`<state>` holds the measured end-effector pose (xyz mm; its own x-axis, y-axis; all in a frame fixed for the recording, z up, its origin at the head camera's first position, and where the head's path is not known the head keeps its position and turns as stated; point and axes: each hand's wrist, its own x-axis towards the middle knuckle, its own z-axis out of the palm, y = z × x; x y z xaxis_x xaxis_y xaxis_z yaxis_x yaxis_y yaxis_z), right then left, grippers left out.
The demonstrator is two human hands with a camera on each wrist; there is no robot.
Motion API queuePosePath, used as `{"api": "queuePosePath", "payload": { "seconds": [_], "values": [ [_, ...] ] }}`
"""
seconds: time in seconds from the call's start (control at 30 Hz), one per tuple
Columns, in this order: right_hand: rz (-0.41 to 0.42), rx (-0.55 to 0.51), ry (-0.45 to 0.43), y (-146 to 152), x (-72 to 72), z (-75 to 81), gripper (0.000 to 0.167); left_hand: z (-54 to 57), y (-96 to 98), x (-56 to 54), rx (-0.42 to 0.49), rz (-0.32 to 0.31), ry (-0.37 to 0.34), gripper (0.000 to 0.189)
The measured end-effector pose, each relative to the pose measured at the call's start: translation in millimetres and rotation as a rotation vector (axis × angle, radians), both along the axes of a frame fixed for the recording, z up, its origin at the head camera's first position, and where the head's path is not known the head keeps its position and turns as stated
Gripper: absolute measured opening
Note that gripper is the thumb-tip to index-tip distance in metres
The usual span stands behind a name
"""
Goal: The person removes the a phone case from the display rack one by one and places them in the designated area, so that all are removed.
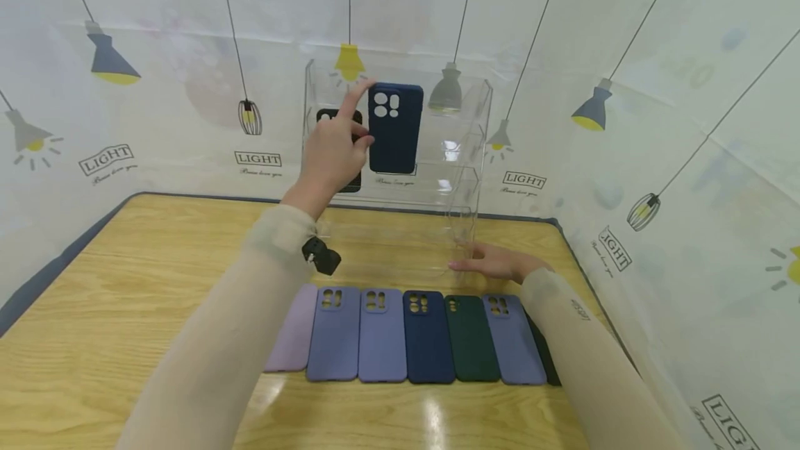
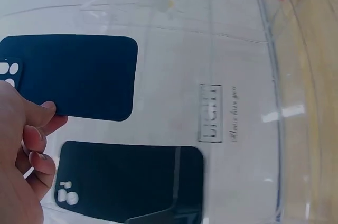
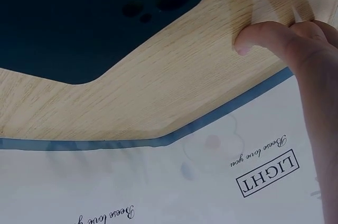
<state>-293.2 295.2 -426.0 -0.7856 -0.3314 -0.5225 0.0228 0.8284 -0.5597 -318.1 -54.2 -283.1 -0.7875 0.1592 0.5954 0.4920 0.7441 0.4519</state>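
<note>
My left hand pinches a navy phone case by its left edge. The case stands upright, camera cutouts at the top, in front of a clear tiered display rack. Beside it on the rack, partly behind the hand, is a dark phone case that looks black. Down at the rack's lower right side, my right hand holds the rack's edge, with one finger in front and others behind. In the right wrist view its fingers bend close above the wooden table.
A row of phone cases lies in front of the rack: pink, several lavender, navy, green and a dark one partly under the right sleeve. A lamp-printed sheet encloses the wooden table at the back and sides.
</note>
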Motion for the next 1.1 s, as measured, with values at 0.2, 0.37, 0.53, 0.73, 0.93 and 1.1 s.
{"api": "queuePosePath", "payload": {
  "seconds": [0.2, 0.37, 0.53, 0.73, 0.93, 1.1],
  "values": [
    [-0.019, -0.008, -0.016, 0.4, 1.0, 0.4, 0.102, 11.2, -9.3, 16.0, 0.124, -0.035, -0.015, 0.08],
    [-0.013, 0.002, -0.009, -2.0, 2.2, 1.4, 0.099, 10.9, -22.3, 36.7, 0.21, -0.086, -0.057, 0.085],
    [-0.008, 0.006, -0.004, -4.7, 2.3, 2.5, 0.1, 0.8, -43.4, 64.8, 0.272, -0.129, -0.13, 0.089],
    [0.009, -0.006, 0.001, -3.7, -0.4, 0.5, 0.101, -18.2, -76.6, 93.9, 0.322, -0.142, -0.198, 0.092],
    [0.018, 0.0, 0.009, -1.1, -1.6, -1.6, 0.102, -32.5, -110.0, 112.0, 0.281, -0.104, -0.322, 0.095],
    [0.007, -0.015, -0.006, -0.2, -1.7, -1.1, 0.103, -41.4, -138.4, 119.8, 0.187, -0.08, -0.519, 0.102]
  ]
}}
